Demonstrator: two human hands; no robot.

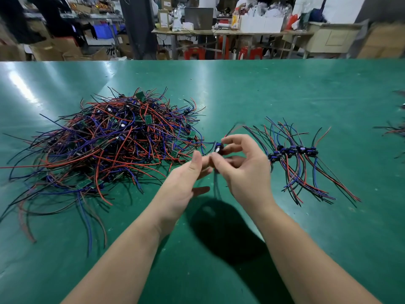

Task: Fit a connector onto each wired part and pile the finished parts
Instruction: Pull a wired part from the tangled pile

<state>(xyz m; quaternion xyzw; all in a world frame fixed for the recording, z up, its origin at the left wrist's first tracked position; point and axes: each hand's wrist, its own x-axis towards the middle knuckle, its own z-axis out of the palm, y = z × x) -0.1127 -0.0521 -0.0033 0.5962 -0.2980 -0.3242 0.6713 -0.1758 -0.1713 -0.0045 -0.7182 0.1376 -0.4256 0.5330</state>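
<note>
A big tangled heap of wired parts (114, 139), with red, blue and black leads and small green boards, lies on the green table at the left. A neat row of finished parts (293, 151) with dark blue connectors lies at the right. Between them, above the table, my right hand (243, 170) pinches a small dark part with a blue connector (218, 148) between thumb and forefinger; its wires hang down. My left hand (186, 178) is just left of it, fingers straight, fingertips near the part, holding nothing that I can see.
The green table (241, 91) stretches far back and to both sides. More wired parts (394, 130) lie at the far right edge. Behind the table stand benches, cardboard boxes and red stools.
</note>
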